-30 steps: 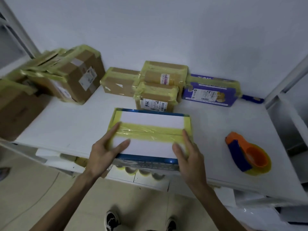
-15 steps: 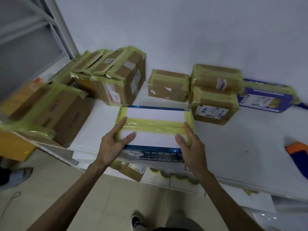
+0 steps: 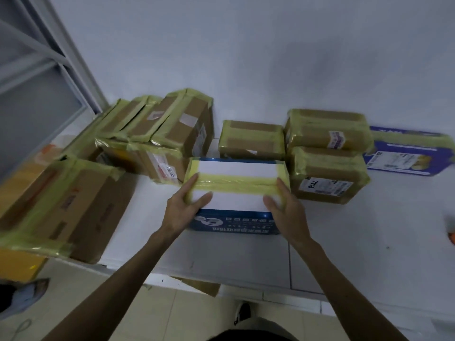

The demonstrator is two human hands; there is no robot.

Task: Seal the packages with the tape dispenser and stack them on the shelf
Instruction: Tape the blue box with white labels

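- The left hand point(image 3: 183, 210) and the right hand point(image 3: 286, 214) clasp the two short ends of the blue-and-white box point(image 3: 236, 168). Both thumbs lie on its top and the fingers wrap its end edges.
- That box sits on the white shelf point(image 3: 221, 252). It is closed, with a band of yellow tape point(image 3: 236, 185) across the lid, so its contents are hidden.
- At the near left lies a large cardboard box point(image 3: 61, 205), taped shut.
- Behind stand a leaning cluster of taped cartons point(image 3: 160, 134), a small taped carton point(image 3: 251, 140) and a two-carton stack point(image 3: 327, 131), just beside the held box.
- Far right, by the wall, lies a flat blue package point(image 3: 408, 156), also taped.
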